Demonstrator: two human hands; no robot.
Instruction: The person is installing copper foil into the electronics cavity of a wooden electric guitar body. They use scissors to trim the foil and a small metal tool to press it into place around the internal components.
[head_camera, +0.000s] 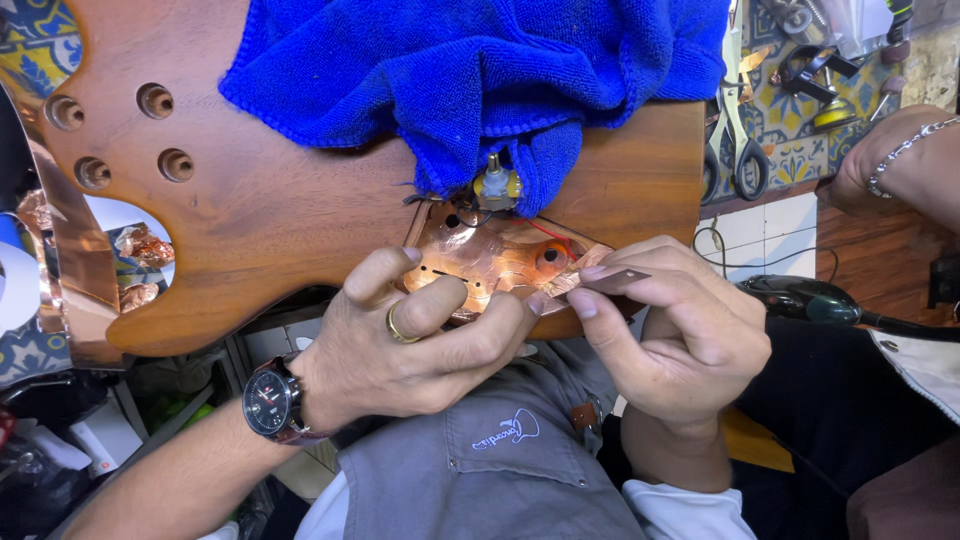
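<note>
My right hand (680, 330) pinches a thin copper foil strip (612, 276) at the rim of the guitar body's (300, 215) foil-lined cavity (495, 262); it looks light, soft and easily creased, so I hold its edge. My left hand (420, 335) presses the lining flat, gripping nothing. Beyond the cavity lies a blue cloth (470, 65), then a cluttered tiled tabletop (790, 150).

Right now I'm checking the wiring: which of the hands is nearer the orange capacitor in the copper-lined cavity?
Right. The right hand has fingertips just beside the orange capacitor; the left hand presses the foil further left.
</note>
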